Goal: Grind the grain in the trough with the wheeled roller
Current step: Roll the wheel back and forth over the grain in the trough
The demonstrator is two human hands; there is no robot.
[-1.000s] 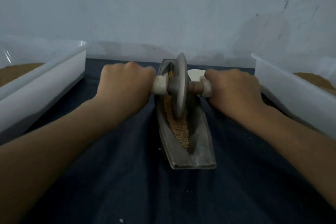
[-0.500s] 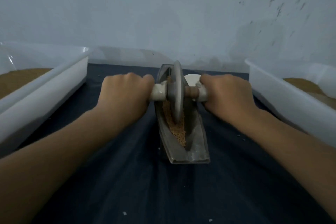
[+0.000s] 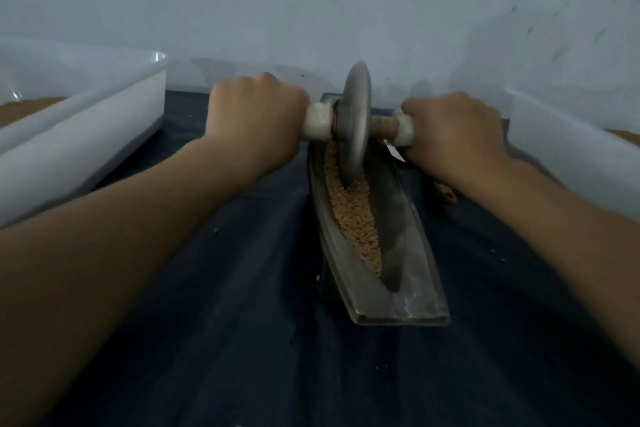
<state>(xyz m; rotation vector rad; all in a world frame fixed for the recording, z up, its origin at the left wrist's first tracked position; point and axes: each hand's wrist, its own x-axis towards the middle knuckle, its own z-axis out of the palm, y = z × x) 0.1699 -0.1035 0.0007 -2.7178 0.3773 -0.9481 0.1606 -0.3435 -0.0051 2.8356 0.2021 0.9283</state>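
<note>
A person's left hand [image 3: 254, 121] and right hand [image 3: 450, 135] each clench a handle of the wheeled roller [image 3: 355, 125], its disc standing in grain [image 3: 353, 215] at the metal trough's [image 3: 412, 246] far end. Grinding looks underway; next, probably a steady pull back. Dark cloth [image 3: 242, 322] below, pale wall [image 3: 277, 3] behind.

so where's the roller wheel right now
In the head view the roller wheel stands far along the trough, rim in the grain, between the left hand and right hand that grip it.
</note>
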